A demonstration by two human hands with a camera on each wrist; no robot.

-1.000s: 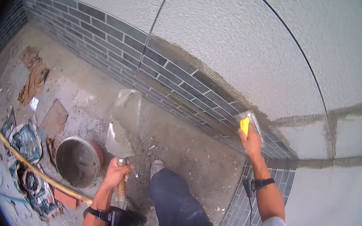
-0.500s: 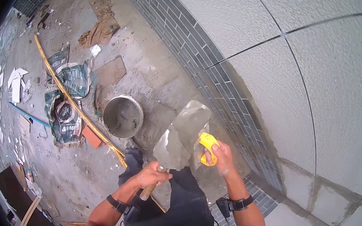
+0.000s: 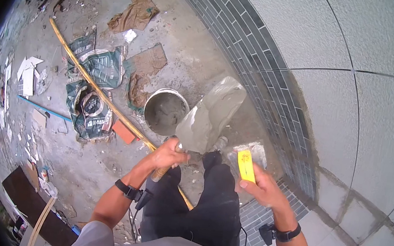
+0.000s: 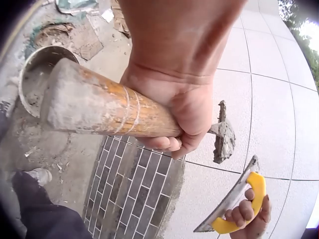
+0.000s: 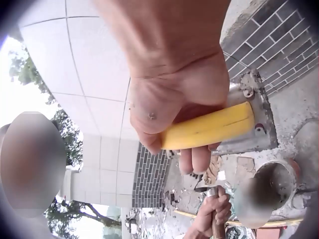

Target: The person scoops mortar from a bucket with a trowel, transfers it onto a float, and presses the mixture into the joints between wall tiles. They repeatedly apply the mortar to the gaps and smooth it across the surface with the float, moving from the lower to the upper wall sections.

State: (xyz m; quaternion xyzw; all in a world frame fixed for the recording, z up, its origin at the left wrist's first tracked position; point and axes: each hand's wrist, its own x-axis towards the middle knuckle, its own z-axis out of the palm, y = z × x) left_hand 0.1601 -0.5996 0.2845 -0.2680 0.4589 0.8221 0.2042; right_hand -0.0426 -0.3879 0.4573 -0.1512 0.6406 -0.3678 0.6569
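My left hand (image 3: pixel 167 155) grips the thick wooden handle (image 4: pixel 109 104) of a wide trowel. Grey mortar covers the trowel's long blade (image 3: pixel 216 108), held out in front of my legs. In the left wrist view the blade appears nearly edge-on, with mortar along it. My right hand (image 3: pixel 266 188) holds a plastering float by its yellow handle (image 3: pixel 246 166), fingers wrapped round it. The float's flat metal plate (image 5: pixel 264 119) is smeared with mortar. It is to the right of the trowel, apart from it, with the plate partly hidden beneath the handle.
Left of the trowel stands a mortar bucket (image 3: pixel 149 112). A long wooden pole (image 3: pixel 98 88) crosses green bags (image 3: pixel 107 70) on the littered floor, beside an orange brick (image 3: pixel 123 132). Along the right runs a wall with dark narrow tiles (image 3: pixel 264 57) below large pale panels (image 3: pixel 390 112).
My right hand has brought the float from the tiled wall to the trowel, then away to its right. The head view has swung left, and the mortar-covered trowel now sits nearer mid-view.
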